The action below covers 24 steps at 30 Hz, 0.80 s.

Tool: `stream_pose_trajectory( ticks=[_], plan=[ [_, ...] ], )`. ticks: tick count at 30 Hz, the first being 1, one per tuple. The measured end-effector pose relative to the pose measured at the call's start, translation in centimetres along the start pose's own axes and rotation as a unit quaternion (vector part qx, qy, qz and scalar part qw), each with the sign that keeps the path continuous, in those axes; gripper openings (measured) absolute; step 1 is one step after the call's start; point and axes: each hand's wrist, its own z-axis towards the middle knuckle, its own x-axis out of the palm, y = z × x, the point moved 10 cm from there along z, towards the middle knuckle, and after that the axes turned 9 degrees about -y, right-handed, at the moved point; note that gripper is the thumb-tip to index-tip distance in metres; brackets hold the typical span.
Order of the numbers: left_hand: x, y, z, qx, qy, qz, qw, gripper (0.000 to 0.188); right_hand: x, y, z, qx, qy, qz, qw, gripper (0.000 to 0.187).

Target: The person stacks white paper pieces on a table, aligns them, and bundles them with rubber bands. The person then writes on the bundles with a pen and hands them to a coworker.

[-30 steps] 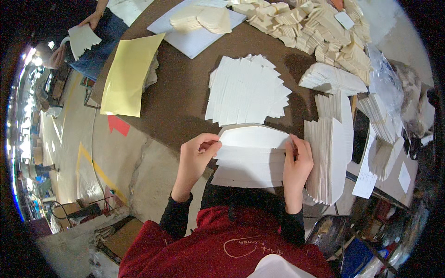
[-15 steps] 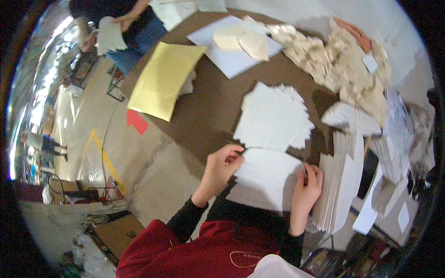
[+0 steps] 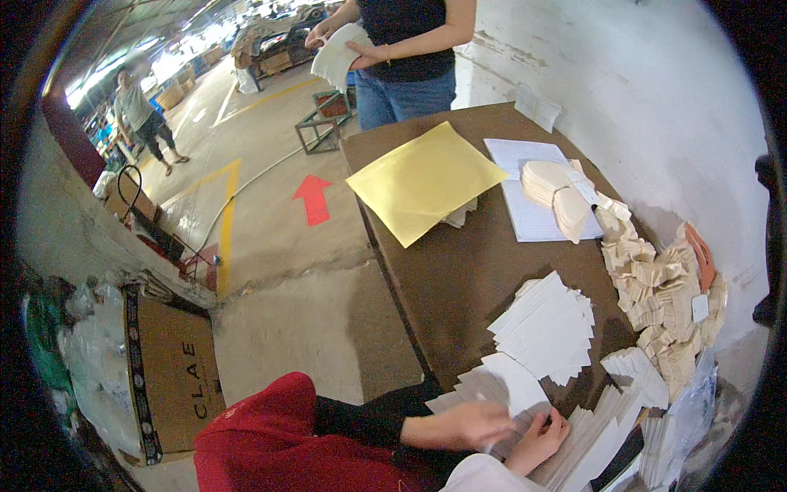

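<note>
Left hand point(image 3: 466, 425): seen at the near edge of the brown rectangular table point(image 3: 459, 271), laid flat on the white die-cut paper sheet point(image 3: 502, 387); its fingers point(image 3: 498, 414) are stretched out and held together, pressing on the sheet rather than clamped around it.
Right hand point(image 3: 539, 440): placed just beside the left hand, at the same near edge of the table; its fingers point(image 3: 559, 424) are curled up against the sheet's lower edge, but whether the sheet is pinched cannot be told.
Worked sheet: lying on the table's near edge, partly under both hands, over a few more white sheets.
Fanned pile of white paper sheets point(image 3: 548, 326): set on the table just beyond the hands, well spread.
Upright stack of white sheets point(image 3: 594, 443): stood at the table's near right corner, touching the right hand's side.
Heap of small cream paper pieces point(image 3: 660, 299): piled along the table's right edge, against the wall.
Cream fan-shaped stacks point(image 3: 557, 193): laid on a lined white paper sheet point(image 3: 525, 176) toward the table's far right.
Large yellow paper sheet point(image 3: 422, 179): laid at the table's far left corner, over other papers.
Another person point(image 3: 406, 45): stood at the table's far end, a white bundle held in both hands.
Brown cardboard box point(image 3: 172, 373): placed on the floor, left of the table.
</note>
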Motion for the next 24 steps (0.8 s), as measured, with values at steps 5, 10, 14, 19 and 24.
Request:
stream_pose_trajectory(
  ticks=[5, 10, 14, 19, 24],
  plan=[
    [3.3, -1.8, -0.5, 0.108, -0.016, 0.151, 0.983, 0.058, -0.3, 0.7, -0.3, -0.002, -0.01, -0.06, 0.998, 0.018],
    [3.8, -1.6, -0.4, 0.125, 0.007, 0.166, 0.978, 0.054, -1.6, 4.0, -1.1, -0.057, -0.044, -0.15, 0.986, 0.009],
    [3.1, -1.8, -0.2, 0.098, -0.03, 0.099, 0.99, 0.054, -2.6, 6.1, -1.7, -0.086, -0.071, -0.14, 0.984, 0.006],
    [3.3, -2.0, -0.1, 0.117, -0.012, 0.057, 0.991, 0.056, -1.8, 5.2, -2.8, -0.028, -0.011, -0.082, 0.996, 0.006],
    [3.7, -2.0, -0.4, 0.121, 0.01, 0.083, 0.989, 0.056, -1.8, 5.7, -3.5, -0.083, -0.024, -0.059, 0.994, 0.007]
  ],
)
